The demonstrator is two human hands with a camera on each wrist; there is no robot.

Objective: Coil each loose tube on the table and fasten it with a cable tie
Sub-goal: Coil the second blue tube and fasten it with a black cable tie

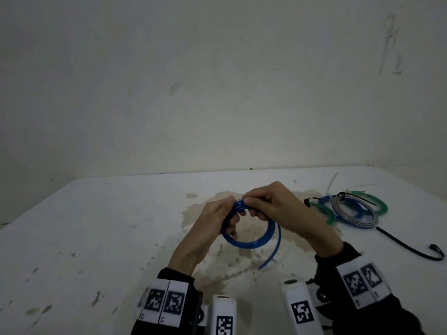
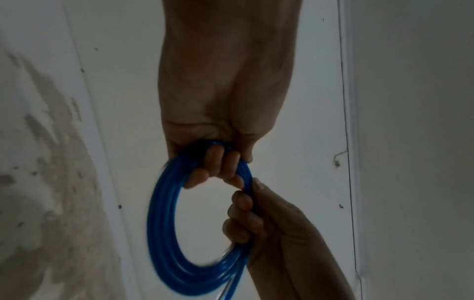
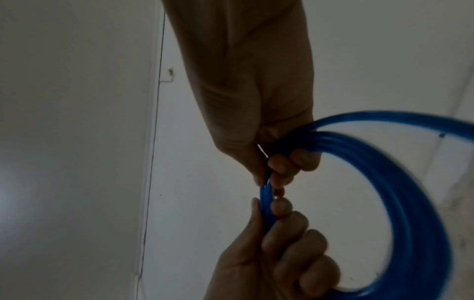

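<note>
Both hands, left (image 1: 219, 215) and right (image 1: 271, 204), are pinching the blue tube (image 1: 251, 243) coil's far arc above the table (image 1: 96, 238), loose tail trailing near-right, nearer the right grip

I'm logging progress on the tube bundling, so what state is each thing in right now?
Blue plastic tube: coiled in several loops, held above the table, one end trailing loose, no tie seen on it.
Left hand: grips the coil's top.
Right hand: pinches the coil's top beside the left.
Pile of green, blue and clear coiled tubes: lying on the table, black ties on them.
Loose black cable tie: lying unfastened on the table.
</note>
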